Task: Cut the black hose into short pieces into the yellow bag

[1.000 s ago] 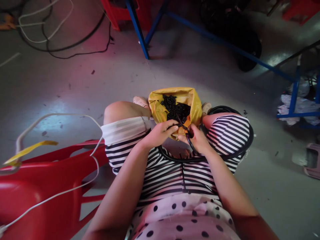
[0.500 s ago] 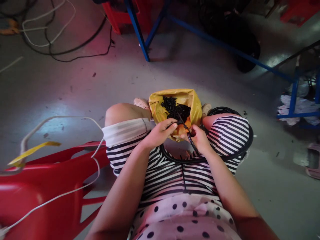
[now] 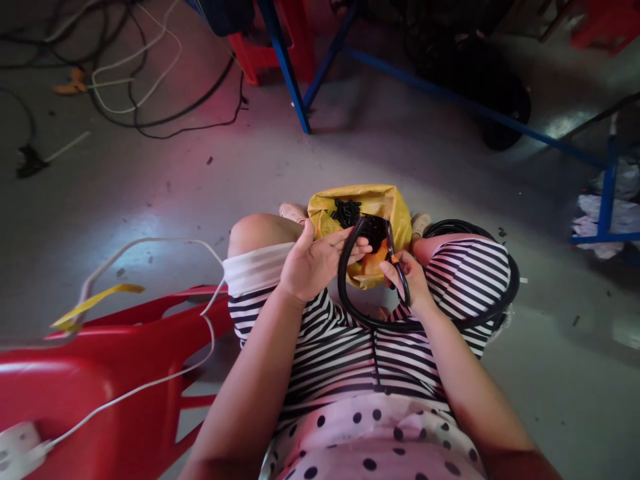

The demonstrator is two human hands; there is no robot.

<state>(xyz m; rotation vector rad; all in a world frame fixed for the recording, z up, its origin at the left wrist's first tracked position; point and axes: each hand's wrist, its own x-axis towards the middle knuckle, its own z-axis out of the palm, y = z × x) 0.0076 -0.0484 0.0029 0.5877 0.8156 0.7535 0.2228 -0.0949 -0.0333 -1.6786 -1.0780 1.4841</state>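
Observation:
My left hand (image 3: 311,263) is palm up with its fingers stretched out and apart. A black ribbed tube (image 3: 343,283) crosses over these fingers, its end rising above the bag. In my right hand (image 3: 416,277) is a pair of scissors (image 3: 401,283) with black and orange handles, the blades pointing away from me. Between my feet stands an open yellow bag (image 3: 325,200). Short black tube pieces (image 3: 346,213) lie inside it. From my left hand the tube loops across my lap and around my right knee, where more coils (image 3: 453,228) rest.
To my left is a red plastic stool (image 3: 135,360) with a white cable and a white power socket (image 3: 23,447) on it. Blue metal legs (image 3: 285,60) and a second red stool (image 3: 300,40) stand ahead. Cables (image 3: 165,120) sprawl over the floor at upper left.
My left hand has gone from closed fingers to an open palm. The tube's end now lies across its fingers. The scissors have swung to point more straight ahead, and the view has shifted slightly.

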